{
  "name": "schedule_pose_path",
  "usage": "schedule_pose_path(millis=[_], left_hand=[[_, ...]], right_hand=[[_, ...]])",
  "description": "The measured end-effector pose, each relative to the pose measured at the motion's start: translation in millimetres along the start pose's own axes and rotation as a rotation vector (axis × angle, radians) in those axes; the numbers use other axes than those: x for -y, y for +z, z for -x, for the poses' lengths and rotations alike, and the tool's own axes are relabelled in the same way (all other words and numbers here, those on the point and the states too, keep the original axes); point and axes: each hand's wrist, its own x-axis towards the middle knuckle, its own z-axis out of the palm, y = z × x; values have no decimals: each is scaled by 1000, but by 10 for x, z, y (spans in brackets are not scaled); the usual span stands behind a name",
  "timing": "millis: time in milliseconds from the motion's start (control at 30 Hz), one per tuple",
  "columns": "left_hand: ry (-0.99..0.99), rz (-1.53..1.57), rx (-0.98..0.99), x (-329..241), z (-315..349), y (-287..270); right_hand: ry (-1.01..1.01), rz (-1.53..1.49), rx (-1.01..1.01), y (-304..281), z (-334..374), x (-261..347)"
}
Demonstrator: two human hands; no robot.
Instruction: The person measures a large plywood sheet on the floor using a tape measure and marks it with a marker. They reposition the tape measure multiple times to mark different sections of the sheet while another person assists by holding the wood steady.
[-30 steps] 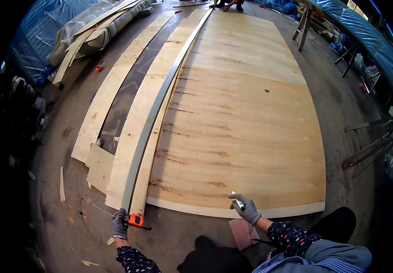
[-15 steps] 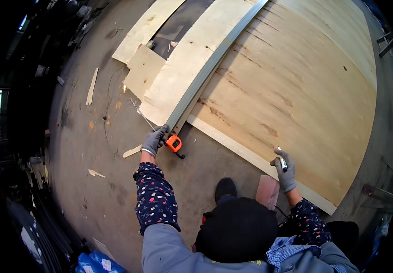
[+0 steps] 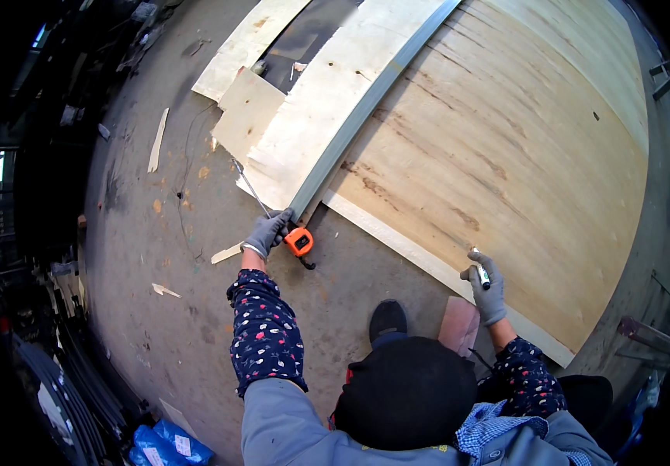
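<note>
My left hand (image 3: 266, 234), in a grey glove, is closed at the near end of a long grey-green straight strip (image 3: 350, 123). An orange tape measure (image 3: 299, 241) with a dark strap sits against its fingers, and a thin metal rod (image 3: 251, 185) slants up-left from it. How the fingers divide their grip between these is partly hidden. The strip lies along a pale, narrow wood sheet (image 3: 321, 85), beside a large wood sheet (image 3: 498, 171) with brown streaks. My right hand (image 3: 489, 295), also gloved, holds a white marker (image 3: 480, 269) with a dark end above the large sheet's near edge.
Smaller wood pieces (image 3: 247, 109) lie at the upper left. Wood scraps (image 3: 158, 140) and a thin cord (image 3: 185, 172) are scattered on the concrete floor (image 3: 172, 334). A reddish block (image 3: 458, 325) stands by my shoe (image 3: 388, 320). Blue plastic bags (image 3: 170, 446) lie lower left.
The view has shifted slightly. The left hand, with the tape measure, sits a touch farther right in the picture. The right hand still holds the marker in nearly the same place.
</note>
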Motion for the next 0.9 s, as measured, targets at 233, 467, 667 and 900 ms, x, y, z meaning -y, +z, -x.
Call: schedule_pose_path(millis=[233, 467, 667, 900], left_hand=[[220, -457, -111, 183, -353, -29], [141, -72, -146, 744, 222, -57], [366, -138, -83, 113, 1605, 381], [731, -77, -70, -1426, 2674, 1011]], right_hand=[[-47, 86, -51, -44, -5, -122], [-112, -36, -145, -110, -86, 265], [-234, -223, -139, -279, -327, 791], [-570, 139, 386, -827, -162, 1936]])
